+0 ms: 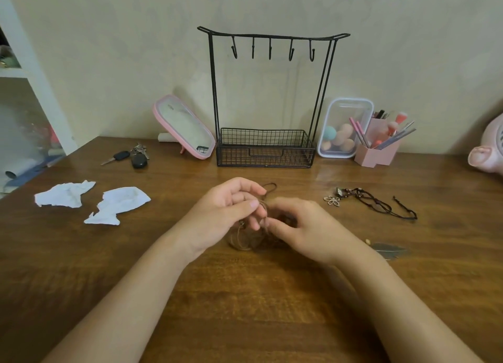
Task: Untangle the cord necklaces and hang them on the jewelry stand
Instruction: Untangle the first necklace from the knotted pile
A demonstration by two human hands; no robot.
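Brown wooden tabletop [245,302] across the lower frame, pale wall behind. At upper centre, against that wall: tall black wire jewelry stand [213,90] with a mesh basket base and a row of five small hooks [270,50] under the top bar, all bare. Nothing hung yet, so early in the job by the look of it.

At centre frame, in front of the stand and apart from it: left hand [231,213], thumb and forefinger pinched on a strand of the thin tan-brown cord tangle [245,241], remaining fingers loosely curled. Right hand [307,226] close against it, fingers curled into the same tangle and apparently gripping it; too blurred to tell the exact hold. Bulk of the tangle drooping below both hands onto the wood, with one small dark loop [270,185] poking out above the fingertips.

Right of centre, lying flat and well apart: dark beaded cord necklace with a metal flower pendant [375,206]. Further down, just beside the right wrist: grey feather-shaped pendant [386,249]; cannot tell whether joined to the held cord.

Likely trouble from here:
- Cinching the knot tighter by pulling the hands apart before finding slack.
- Dragging the feather pendant across the wood, if attached, and snagging it into the coils.
- Sweeping the right forearm into the dark beaded necklace and mixing the two again.
- Later, tipping or sliding the light-looking stand by tugging a loop down hard on a hook.
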